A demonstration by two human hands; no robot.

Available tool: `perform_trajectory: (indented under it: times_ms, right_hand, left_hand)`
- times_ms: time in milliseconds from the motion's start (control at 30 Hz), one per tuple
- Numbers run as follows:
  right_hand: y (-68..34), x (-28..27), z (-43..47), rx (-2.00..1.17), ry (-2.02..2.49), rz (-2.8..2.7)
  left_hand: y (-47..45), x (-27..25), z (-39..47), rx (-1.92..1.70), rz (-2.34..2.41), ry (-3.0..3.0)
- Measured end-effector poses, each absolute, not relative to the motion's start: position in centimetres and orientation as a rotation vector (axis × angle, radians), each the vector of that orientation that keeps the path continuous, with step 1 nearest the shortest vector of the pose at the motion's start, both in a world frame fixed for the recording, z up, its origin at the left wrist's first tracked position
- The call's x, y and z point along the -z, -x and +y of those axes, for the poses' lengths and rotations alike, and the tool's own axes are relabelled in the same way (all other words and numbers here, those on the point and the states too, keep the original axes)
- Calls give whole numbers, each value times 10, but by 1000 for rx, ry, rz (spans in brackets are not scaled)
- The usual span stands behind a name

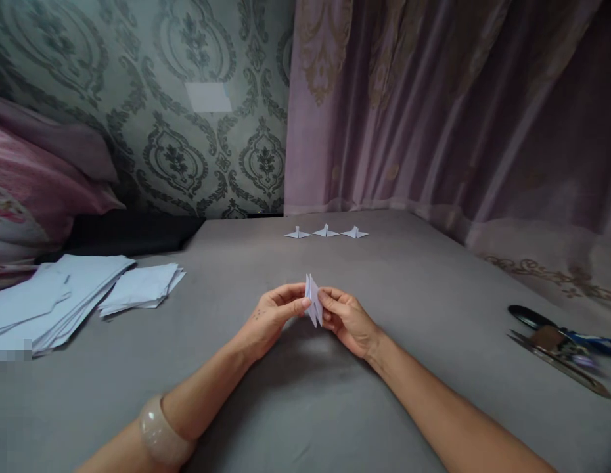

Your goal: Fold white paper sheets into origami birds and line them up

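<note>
Between my two hands, above the grey cloth surface, is a small folded piece of white paper, upright with narrow points at its top and bottom. My left hand pinches its left side between thumb and fingers. On the other side, my right hand grips the right edge, thumb in front and fingers curled behind. Farther back stand three folded paper cranes in a row: a left one, a middle one and a right one.
Large white sheets and a stack of smaller paper pieces lie at left, before a black flat item. Pink bedding rises behind. At right lie a pointed metal tool and a black-and-blue item. A curtain hangs behind.
</note>
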State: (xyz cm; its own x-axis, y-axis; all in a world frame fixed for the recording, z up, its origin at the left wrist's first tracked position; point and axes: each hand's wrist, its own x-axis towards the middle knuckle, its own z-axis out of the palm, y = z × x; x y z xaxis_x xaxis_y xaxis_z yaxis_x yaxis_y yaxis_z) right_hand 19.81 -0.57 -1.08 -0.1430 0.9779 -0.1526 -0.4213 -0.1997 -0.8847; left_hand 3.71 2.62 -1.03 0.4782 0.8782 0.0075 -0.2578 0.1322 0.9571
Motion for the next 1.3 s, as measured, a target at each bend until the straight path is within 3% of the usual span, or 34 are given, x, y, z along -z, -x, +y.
perform_trajectory:
  times_ms: [333, 833, 1100, 1300]
  right_hand:
    - [-199, 9, -6, -1619, 920, -875]
    - [-192, 12, -12, -970, 1171, -1367]
    - [-190, 5, -16, -980, 1151, -1417]
    - [-190, 3, -13, -1224, 1129, -1214]
  left_hand:
    - [-36, 12, 29, -957, 720, -1093]
    - [-41, 2, 20, -992, 868, -1195]
    - [-42, 7, 20, -999, 804, -1152]
    - [-42, 11, 23, -1062, 754, -1077]
